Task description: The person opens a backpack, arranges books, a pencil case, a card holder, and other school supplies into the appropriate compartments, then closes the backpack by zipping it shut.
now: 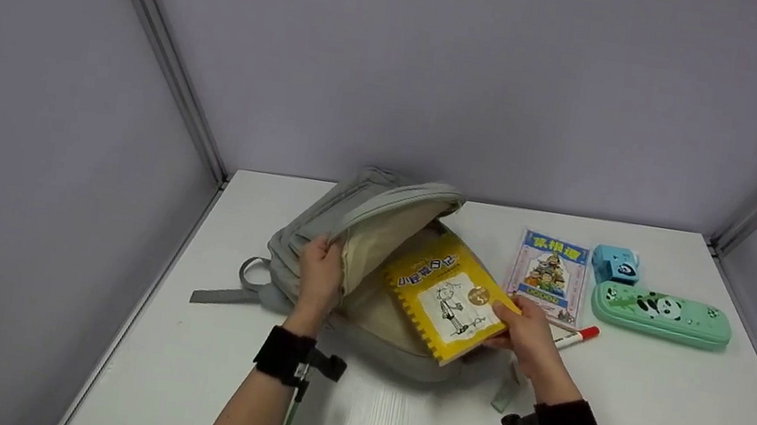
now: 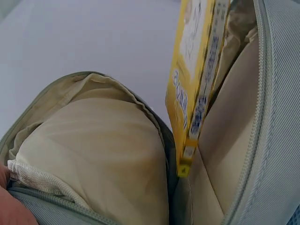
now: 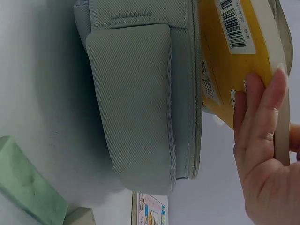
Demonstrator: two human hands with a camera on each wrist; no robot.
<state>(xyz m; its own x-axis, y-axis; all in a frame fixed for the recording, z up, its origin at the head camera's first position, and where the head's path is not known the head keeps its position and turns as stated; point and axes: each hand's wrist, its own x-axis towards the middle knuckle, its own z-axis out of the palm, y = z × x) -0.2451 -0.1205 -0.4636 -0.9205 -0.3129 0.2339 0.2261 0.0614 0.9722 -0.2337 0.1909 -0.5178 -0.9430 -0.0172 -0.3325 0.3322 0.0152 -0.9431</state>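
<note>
A grey backpack (image 1: 310, 262) lies on the table with its flap raised, showing a beige lining (image 2: 93, 145). My left hand (image 1: 320, 275) grips the edge of that flap, and only part of the hand shows in the left wrist view. A yellow book (image 1: 452, 296) with a cartoon figure on its cover is held by my right hand (image 1: 532, 336), thumb on the cover and fingers beneath. Its far end is inside the open backpack, tilted. The right wrist view shows the book's back with a barcode (image 3: 234, 28) and my fingers along its edge.
Right of the backpack lie a pink and blue book (image 1: 549, 276), a blue panda-printed item (image 1: 615, 264), a green panda pencil case (image 1: 662, 316) and a red-capped marker (image 1: 579, 337). A small green block (image 1: 505, 394) sits near the backpack's front. Walls stand behind and at both sides.
</note>
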